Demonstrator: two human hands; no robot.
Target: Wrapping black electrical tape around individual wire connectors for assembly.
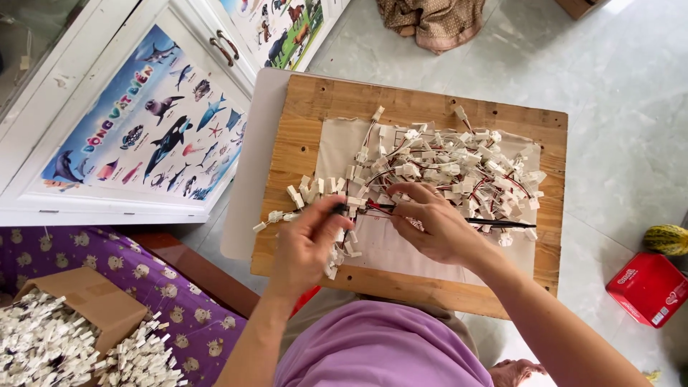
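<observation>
Centrally, a wooden board (301, 154) is seen, covered by a pale cloth (337, 147). A pile of white connectors on red and black wires (459, 172) is heaped at 1 o'clock on the cloth. The left hand (308, 244) is pinched narrow on a wired connector (352, 206); the right hand (437, 226), just beside at 3 o'clock, is closed on the same wires. A cardboard box of white connectors (50, 337) is noted at 8 o'clock, a red tin (648, 287) at 4 o'clock.

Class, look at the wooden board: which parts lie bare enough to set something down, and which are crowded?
Bare: the wooden board's far strip beyond the cloth, and its near edge. Crowded: the pile of white connectors on the cloth, and the middle, where the left hand and right hand work.
</observation>
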